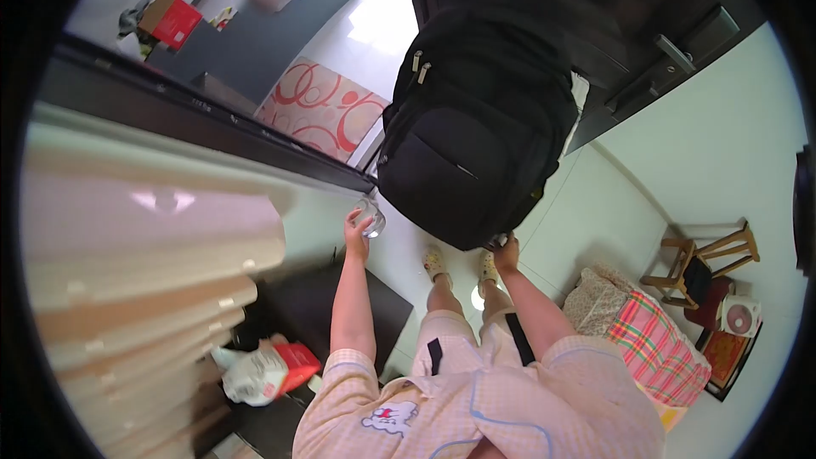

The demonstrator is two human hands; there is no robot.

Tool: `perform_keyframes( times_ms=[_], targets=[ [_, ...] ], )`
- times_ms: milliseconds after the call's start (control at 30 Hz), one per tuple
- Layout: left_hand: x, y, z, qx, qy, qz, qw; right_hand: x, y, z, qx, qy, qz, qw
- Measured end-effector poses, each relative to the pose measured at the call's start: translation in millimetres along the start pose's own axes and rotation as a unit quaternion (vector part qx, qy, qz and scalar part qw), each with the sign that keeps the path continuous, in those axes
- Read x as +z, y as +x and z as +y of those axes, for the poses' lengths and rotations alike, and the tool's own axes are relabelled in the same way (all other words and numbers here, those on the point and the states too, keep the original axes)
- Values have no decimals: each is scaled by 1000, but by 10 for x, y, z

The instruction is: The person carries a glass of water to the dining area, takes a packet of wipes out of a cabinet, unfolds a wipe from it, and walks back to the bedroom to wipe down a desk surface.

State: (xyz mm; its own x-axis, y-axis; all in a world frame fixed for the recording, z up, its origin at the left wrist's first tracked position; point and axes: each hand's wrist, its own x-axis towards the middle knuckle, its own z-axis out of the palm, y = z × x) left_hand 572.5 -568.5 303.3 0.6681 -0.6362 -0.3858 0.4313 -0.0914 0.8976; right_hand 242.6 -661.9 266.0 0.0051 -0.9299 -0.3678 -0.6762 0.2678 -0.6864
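In my left hand (357, 234) is a clear glass (371, 218), with my fingers wrapped round its near side. A large black backpack (467, 140) fills the upper middle of the view, in front of a dark door. At the lower right edge of the backpack is my right hand (507, 253), closed on something small and light-coloured that I cannot make out. Both arms reach forward, the left hand beside the door frame.
A dark door (595, 25) with a handle (676, 53) stands behind the backpack. Through the doorway lie a patterned mat (323, 108) and dark steps (246, 42). A dark table (374, 306) and curtain (144, 229) are at left, a wooden chair (680, 270) at right.
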Motion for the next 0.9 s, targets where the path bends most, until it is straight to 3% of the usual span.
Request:
perform_keyframes(
  times_ms=[100, 133, 200, 267, 333, 400, 533, 600, 900],
  targets=[
    [-5, 629, -113, -78, -149, -42, 985, 16, -23, -47, 37, 1, 31, 999],
    [-42, 804, -156, -85, -154, -46, 983, 35, -30, -77, 49, 10, 44, 998],
    [-57, 1015, -61, -139, -157, -142, 967, 169, 42, 20, 69, 31, 90, 993],
    [-98, 1166, 42, -202, -135, -150, 958, 171, 88, 94, 341, 202, 9, 918],
    [-101, 1256, 40, -238, -98, -245, 935, 142, 75, 139, 329, 198, 22, 923],
    [-25, 1154, 159, -248, -107, -237, 933, 23, 55, -4, 396, 143, -16, 907],
    [-37, 1054, 224, -256, -9, -210, 944, -69, -38, 65, 404, 108, 10, 908],
    [-42, 998, 142, -277, 13, -263, 924, -221, -112, 83, 420, 120, -3, 899],
    [646, 400, -188, -297, 50, -273, 914, -555, -527, 844, 447, 228, 16, 865]
  ],
)
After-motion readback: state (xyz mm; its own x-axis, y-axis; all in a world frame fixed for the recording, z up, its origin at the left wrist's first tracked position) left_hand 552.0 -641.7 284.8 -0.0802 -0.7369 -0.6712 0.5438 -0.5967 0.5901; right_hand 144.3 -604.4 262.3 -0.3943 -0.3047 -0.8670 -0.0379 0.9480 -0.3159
